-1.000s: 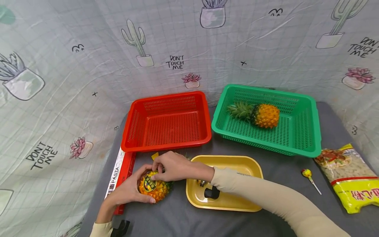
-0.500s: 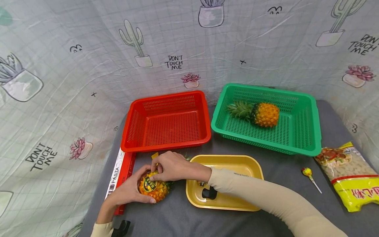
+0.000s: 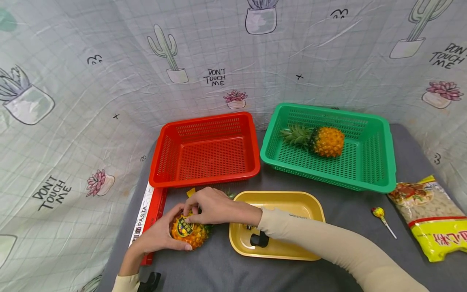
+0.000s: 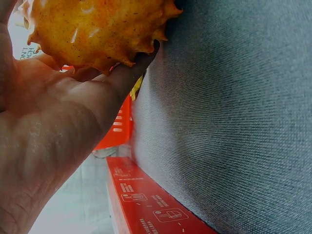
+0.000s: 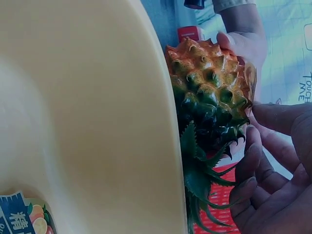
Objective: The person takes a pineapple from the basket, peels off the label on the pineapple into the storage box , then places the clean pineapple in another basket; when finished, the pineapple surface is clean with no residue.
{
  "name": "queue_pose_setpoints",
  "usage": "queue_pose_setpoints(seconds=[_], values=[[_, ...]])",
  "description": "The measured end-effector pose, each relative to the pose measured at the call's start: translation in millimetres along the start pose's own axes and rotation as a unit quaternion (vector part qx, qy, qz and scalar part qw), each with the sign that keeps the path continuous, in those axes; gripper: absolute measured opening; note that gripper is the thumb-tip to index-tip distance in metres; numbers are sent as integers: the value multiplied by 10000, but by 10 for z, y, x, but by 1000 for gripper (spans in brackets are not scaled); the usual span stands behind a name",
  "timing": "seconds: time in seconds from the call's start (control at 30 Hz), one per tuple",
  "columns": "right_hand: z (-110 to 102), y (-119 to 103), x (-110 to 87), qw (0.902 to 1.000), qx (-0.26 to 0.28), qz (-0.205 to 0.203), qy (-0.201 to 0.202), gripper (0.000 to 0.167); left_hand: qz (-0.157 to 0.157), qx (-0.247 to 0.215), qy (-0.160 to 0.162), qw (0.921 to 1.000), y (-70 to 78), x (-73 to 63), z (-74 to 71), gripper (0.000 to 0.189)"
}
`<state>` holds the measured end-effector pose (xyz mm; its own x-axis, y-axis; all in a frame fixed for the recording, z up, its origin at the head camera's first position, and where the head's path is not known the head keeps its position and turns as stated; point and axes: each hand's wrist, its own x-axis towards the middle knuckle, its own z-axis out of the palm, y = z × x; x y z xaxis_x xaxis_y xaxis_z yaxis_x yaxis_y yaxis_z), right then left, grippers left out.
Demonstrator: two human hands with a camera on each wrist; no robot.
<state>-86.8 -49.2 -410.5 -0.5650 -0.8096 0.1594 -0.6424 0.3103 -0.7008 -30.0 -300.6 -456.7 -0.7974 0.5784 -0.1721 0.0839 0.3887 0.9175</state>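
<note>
A small orange pineapple [image 3: 198, 236] with a black-and-yellow label [image 3: 184, 227] lies on the grey cloth, left of the yellow tray [image 3: 277, 253]. My left hand [image 3: 160, 235] grips its base, fingers and thumb spread round the sides; the left wrist view has the spiky orange skin [image 4: 97, 31] against that palm. My right hand [image 3: 215, 206] reaches across the tray, its thumb and curled fingers pinching at the label's edge. In the right wrist view the thumb tip meets the edge of the label [image 5: 250, 80], while the green leaves [image 5: 200, 180] hang beside the fingers.
Behind stand a red basket [image 3: 209, 178] and a green basket [image 3: 368, 172] holding another pineapple [image 3: 328, 142]. A lollipop [image 3: 378, 213] and a yellow food bag [image 3: 427, 219] lie right. A red-and-white pasta box [image 3: 151, 213] lies left. A fruit-printed packet [image 5: 24, 214] is in the tray.
My right hand's fingers shift very slightly at the label's edge. The left hand and the pineapple stay in place.
</note>
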Motion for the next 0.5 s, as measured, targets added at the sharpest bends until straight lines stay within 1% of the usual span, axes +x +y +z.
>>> queue_pose_setpoints(seconds=[0.2,0.33,0.5], values=[[9,11,-9,9999,-6,-94,37,6,-52,28,40,10000,1,10,3,82],[24,13,-11,9999,-113,-94,51,6,48,129,67,9999,-5,11,1,83],[34,16,-2,9998,-164,-63,68,3,102,123,56,9999,-9,18,-2,84]])
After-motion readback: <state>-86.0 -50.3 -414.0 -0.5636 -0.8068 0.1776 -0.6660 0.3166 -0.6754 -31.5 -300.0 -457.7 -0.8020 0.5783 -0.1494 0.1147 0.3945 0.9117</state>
